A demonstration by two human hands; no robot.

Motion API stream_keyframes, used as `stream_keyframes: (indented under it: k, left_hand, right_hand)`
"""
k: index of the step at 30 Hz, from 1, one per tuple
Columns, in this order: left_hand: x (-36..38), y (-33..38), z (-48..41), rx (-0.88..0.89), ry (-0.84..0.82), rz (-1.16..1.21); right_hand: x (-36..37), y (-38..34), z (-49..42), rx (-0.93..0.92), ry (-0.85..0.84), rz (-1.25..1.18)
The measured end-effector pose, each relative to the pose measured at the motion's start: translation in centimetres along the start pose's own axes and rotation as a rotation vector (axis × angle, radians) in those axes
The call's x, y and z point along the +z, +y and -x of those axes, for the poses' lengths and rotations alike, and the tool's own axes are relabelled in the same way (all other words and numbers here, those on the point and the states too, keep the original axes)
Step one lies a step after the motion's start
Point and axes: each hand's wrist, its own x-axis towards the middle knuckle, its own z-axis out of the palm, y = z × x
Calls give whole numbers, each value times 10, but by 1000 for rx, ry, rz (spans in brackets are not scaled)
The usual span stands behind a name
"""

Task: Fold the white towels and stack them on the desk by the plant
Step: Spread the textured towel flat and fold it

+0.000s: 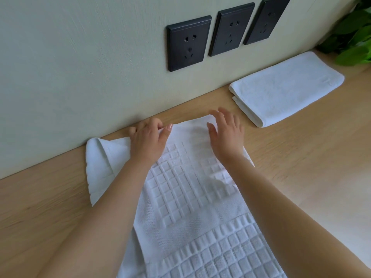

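A white towel with a raised square pattern [186, 197] lies lengthwise on the wooden desk [40, 207], its far end against the wall. My left hand [147, 140] pinches that far edge between thumb and fingers. My right hand [225, 135] hovers with spread, relaxed fingers over the towel's far right corner and holds nothing. A folded-over flap of the towel [100, 165] sticks out to the left under my left forearm. A folded white towel [285, 89] lies flat at the back right, next to the green plant [353, 37].
Three black wall sockets [188, 44] sit on the pale wall just above the desk's back edge. The plant's leaves overhang the desk's far right corner. Bare wood shows to the left and to the right of the spread towel.
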Motion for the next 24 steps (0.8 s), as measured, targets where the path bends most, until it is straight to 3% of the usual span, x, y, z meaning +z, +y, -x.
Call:
stream_keyframes:
  k: [5,14,18,21,24]
  left_hand:
    - [0,-3,3,37,44,112]
    - [7,-8,-1,-66,163,101]
    - [-7,5,14,-7,296,127]
    - [-12,22,50,-2,117,139]
    - [1,26,88,-56,-100,-96]
  right_hand:
    - [16,-6,-25,223,-148,76]
    - [16,16,-42,115,26,122]
    - [9,-5,-20,105,148,-142]
    - [-1,-25,24,-108,112,-467]
    - [-4,-32,66,-290,-203,-563]
